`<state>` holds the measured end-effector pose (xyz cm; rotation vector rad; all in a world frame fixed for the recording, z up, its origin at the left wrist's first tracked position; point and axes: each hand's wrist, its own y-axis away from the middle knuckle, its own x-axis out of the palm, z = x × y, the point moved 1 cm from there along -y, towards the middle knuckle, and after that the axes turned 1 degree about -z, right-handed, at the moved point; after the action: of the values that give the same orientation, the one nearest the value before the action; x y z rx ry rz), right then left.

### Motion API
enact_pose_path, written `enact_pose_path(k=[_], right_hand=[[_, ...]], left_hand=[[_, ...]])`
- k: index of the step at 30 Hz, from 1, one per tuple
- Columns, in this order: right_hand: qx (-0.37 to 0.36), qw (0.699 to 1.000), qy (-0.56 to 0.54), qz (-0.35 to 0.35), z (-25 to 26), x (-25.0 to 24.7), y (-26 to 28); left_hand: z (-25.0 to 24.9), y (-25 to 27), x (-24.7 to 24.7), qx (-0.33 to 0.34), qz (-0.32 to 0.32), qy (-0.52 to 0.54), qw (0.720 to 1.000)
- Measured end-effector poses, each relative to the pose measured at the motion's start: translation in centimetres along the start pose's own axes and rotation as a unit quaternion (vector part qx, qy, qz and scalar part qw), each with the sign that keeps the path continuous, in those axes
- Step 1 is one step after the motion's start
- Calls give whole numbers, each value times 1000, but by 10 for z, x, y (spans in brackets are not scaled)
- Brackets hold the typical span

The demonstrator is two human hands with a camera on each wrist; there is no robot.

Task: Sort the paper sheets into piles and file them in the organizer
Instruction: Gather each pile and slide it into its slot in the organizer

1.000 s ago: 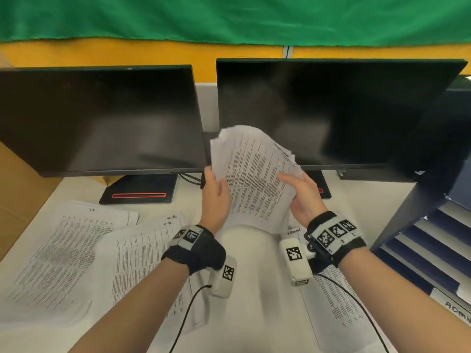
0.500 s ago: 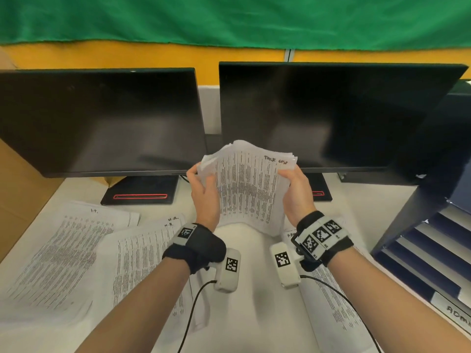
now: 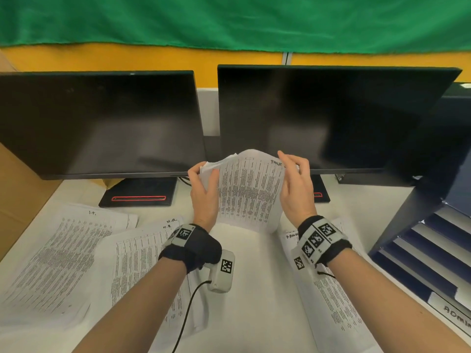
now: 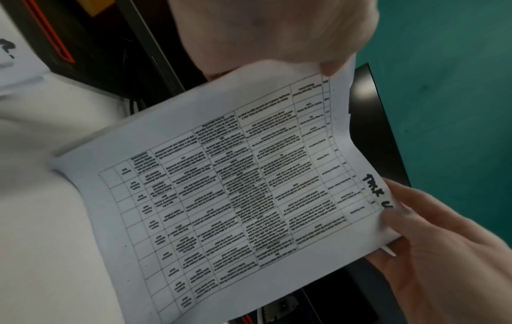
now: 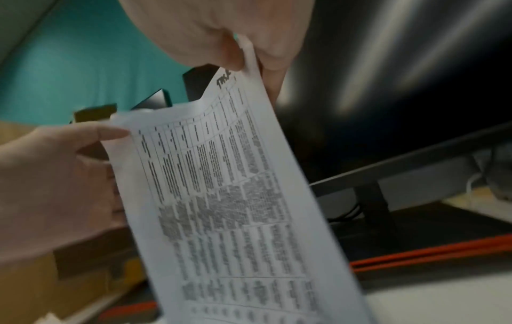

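While both hands hold it up off the desk (image 3: 254, 289), the paper stack (image 3: 248, 192) stands between them in front of the two monitors (image 3: 318, 118): left hand (image 3: 204, 197) curls round its left edge, right hand (image 3: 297, 189) pinches the top right corner between thumb and fingertips. Half a second back both hands clasped the sides lower down; now the right has climbed to the corner and the top edge bows upward. Printed tables cover the front sheet, black handwriting at that corner. Sorted piles (image 3: 51, 263) lie flat on the left, the organizer (image 3: 420, 250) at right
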<state>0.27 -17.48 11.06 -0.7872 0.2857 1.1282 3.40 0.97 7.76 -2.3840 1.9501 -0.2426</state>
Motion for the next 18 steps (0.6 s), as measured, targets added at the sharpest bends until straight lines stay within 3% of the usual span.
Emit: enact_pose_path(k=[6,13,18], right_hand=[[0,995,-67,-68,3,2,-2],[-31,995,-95,-29,9,7,6],[10,993,-119,5,8,8,15]], left_hand=[[-5,-3,5,14,-16,-28,999],[-26,-19,13,-68,-128,-31,989],[-26,-29,10,-80,-148,-33,985]])
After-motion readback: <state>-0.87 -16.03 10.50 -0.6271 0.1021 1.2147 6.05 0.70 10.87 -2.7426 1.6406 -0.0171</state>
